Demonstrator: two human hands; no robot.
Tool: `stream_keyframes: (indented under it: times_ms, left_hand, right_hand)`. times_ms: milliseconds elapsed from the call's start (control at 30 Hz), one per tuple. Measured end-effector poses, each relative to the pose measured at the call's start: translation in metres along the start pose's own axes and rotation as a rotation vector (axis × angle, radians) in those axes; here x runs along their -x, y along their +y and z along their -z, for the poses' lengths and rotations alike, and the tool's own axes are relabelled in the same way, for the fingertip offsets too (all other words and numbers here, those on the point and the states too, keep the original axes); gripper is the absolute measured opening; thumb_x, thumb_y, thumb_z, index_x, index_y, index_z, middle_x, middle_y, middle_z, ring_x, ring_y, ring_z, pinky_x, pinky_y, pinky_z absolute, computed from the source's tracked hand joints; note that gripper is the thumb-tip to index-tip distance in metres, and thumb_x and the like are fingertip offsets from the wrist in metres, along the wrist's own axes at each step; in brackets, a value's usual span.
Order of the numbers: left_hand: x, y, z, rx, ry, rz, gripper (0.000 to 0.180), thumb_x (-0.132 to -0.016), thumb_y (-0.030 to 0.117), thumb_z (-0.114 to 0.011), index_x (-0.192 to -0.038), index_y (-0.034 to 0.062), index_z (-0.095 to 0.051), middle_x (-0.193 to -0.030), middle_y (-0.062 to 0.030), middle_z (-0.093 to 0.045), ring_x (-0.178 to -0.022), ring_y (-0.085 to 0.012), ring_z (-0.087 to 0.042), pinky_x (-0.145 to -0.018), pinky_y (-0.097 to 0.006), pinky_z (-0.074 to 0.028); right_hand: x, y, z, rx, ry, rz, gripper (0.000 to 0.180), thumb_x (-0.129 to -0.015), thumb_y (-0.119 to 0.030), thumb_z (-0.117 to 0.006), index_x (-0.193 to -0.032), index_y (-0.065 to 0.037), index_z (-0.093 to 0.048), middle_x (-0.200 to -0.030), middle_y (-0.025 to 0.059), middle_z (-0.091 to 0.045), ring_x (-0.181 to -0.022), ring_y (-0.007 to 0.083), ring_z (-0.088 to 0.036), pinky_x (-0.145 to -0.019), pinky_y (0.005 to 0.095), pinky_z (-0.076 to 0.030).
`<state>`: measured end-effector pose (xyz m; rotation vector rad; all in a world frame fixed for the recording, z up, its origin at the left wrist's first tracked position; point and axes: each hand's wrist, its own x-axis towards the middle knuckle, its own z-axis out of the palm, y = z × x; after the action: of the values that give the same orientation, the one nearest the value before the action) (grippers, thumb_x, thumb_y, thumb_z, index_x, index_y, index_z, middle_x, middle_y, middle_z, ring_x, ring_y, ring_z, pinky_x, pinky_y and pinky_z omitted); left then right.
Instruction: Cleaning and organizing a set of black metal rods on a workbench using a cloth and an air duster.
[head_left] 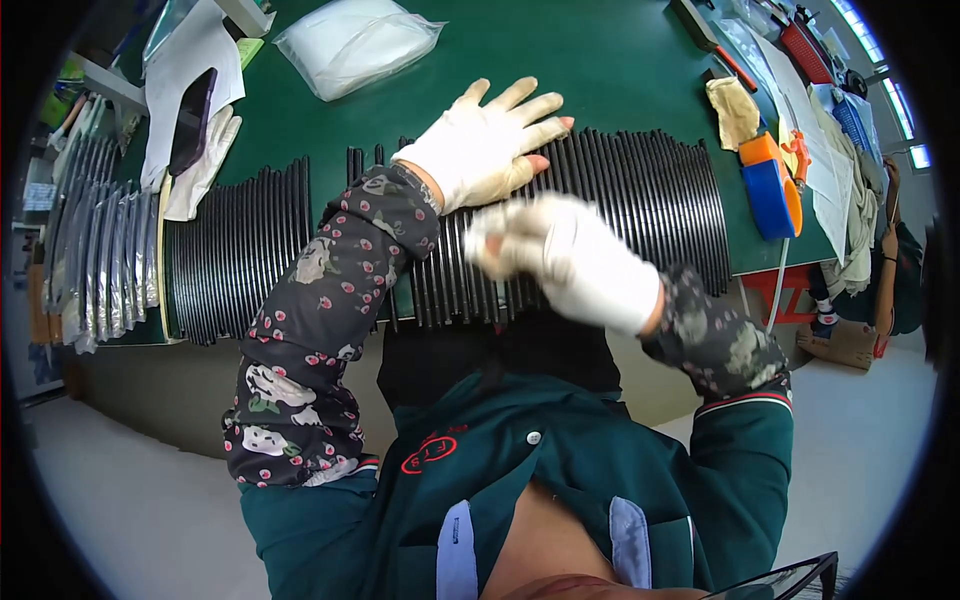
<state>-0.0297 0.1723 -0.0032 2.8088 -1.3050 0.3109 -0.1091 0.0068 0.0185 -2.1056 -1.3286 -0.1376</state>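
Note:
A row of slim black rods [640, 200] lies side by side on the green table [520, 45], its near ends at the table's front edge. My left hand [490, 145], in a white glove with some fingertips bare, rests flat across the far part of the rods with its fingers spread. Closer to me, my right hand [570, 250], also gloved, is over the same rods with its fingers curled together. Motion blurs it, and whatever is in its fingers cannot be made out. A second group of black rods [240, 250] lies to the left, past my left forearm.
Clear-wrapped bundles [105, 260] stand at the far left, near a phone [193, 122] and a loose white glove [205, 170]. A white plastic-wrapped package [358, 45] sits at the back. On the right are blue and orange tape rolls [768, 190] and a tan cloth [734, 112]. Another person [895, 260] is at far right.

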Motion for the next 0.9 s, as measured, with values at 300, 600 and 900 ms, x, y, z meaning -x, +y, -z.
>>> stream_keyframes:
  times_ms: [300,600,900]
  left_hand:
    - [-0.006,0.006,-0.003,0.037,-0.014,0.05,0.054,-0.094,0.033,-0.05,-0.144,0.02,-0.035,-0.149,-0.0048,-0.034,-0.14,-0.0281,-0.027,-0.11,-0.052,-0.028]
    - [-0.005,0.006,0.002,0.036,-0.016,0.063,0.055,-0.094,0.033,-0.05,-0.145,0.0197,-0.034,-0.149,-0.0055,-0.035,-0.14,-0.0281,-0.028,-0.111,-0.053,-0.027]
    - [0.002,-0.003,0.0,0.085,0.085,0.013,0.064,-0.093,0.044,-0.048,-0.147,0.0139,-0.029,-0.153,-0.0122,-0.025,-0.142,-0.0327,-0.02,-0.112,-0.054,-0.023]
  right_hand:
    - [-0.006,0.003,0.02,0.1,0.193,-0.079,0.026,-0.073,0.001,-0.06,-0.097,-0.007,-0.067,-0.085,0.0088,-0.06,-0.081,0.0316,-0.059,-0.071,0.0389,-0.048]
    - [-0.004,-0.026,0.033,-0.32,0.08,-0.038,0.026,-0.072,-0.006,-0.061,-0.097,-0.009,-0.066,-0.082,0.0102,-0.058,-0.076,0.0296,-0.06,-0.065,0.0393,-0.049]
    - [0.02,-0.027,0.04,-0.387,-0.283,-0.003,0.015,-0.069,0.001,-0.065,-0.082,-0.006,-0.067,-0.079,0.0106,-0.062,-0.075,0.0304,-0.061,-0.064,0.0367,-0.051]
